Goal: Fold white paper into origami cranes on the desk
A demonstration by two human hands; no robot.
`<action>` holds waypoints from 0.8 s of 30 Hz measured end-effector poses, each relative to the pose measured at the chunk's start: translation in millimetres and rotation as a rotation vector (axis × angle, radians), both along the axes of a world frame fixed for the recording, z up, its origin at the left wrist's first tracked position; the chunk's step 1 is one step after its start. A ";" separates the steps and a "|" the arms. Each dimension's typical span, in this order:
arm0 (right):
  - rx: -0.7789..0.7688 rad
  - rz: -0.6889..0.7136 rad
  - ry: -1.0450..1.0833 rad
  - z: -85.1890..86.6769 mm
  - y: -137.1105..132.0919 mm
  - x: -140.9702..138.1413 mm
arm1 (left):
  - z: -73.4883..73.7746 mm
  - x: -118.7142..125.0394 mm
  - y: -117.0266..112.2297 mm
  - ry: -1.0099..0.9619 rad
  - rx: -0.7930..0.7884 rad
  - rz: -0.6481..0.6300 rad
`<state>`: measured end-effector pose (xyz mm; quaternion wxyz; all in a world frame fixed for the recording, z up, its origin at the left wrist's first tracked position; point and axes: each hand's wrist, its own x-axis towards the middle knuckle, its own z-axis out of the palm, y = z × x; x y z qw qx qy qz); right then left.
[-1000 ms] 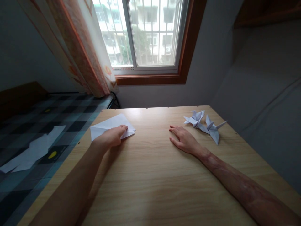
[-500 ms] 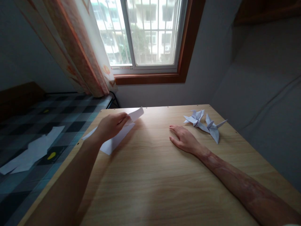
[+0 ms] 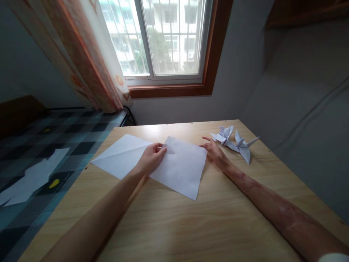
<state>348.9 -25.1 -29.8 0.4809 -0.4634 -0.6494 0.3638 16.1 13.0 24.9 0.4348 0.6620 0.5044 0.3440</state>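
Observation:
My left hand (image 3: 153, 158) is closed on the left edge of a white sheet of paper (image 3: 181, 165), thumb on top. The sheet slants across the table, its right edge slightly ragged. Left of that hand lies a second sheet, a creased paper (image 3: 122, 151) with a fold line running along it; part of it is hidden by the hand. My right hand (image 3: 216, 154) is at the held sheet's right corner, fingers apart; whether a fingertip touches the paper I cannot tell. Just beyond it sit two folded paper cranes (image 3: 223, 135) (image 3: 243, 145).
The wooden table (image 3: 169, 225) ends at a wall below a window (image 3: 174, 40). On the left, a bed with a checked cover (image 3: 71, 127) holds white paper pieces (image 3: 36, 178). A patterned curtain (image 3: 95, 65) hangs beside the window.
My left hand has moved right, bringing a sheet to the table's middle and flattening it out. The creased sheet now shows at left. My right hand has lifted its fingers near the sheet's corner.

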 end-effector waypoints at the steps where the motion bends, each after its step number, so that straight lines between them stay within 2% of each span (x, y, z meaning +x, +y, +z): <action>1: 0.009 -0.004 -0.005 0.0 0.0 -1.0 | -3.5 1.4 -1.9 0.100 0.086 -0.001; 5: 0.130 -0.023 -0.209 1.9 -2.2 -5.2 | -4.3 6.6 -10.7 0.457 0.504 0.041; 7: 0.217 -0.029 -0.369 4.5 -5.0 -7.3 | -2.2 11.0 -17.4 0.631 0.640 -0.040; 10: 0.343 -0.075 -0.553 9.2 -10.5 -10.9 | -3.1 19.6 -29.0 0.750 0.678 -0.222; 12: 0.373 -0.127 -0.615 11.3 -13.2 -12.8 | -6.4 24.7 -34.8 0.748 0.697 -0.282; 18: 0.308 -0.309 -0.641 7.4 -11.8 -10.4 | -9.1 26.9 -37.5 0.796 0.707 -0.307; 21: 0.315 -0.327 -0.665 3.8 -9.2 -7.3 | -1.6 27.7 -41.1 0.847 0.709 -0.337; 24: 0.333 -0.284 -0.654 3.7 -8.2 -5.8 | 8.7 30.7 -48.9 0.888 0.688 -0.335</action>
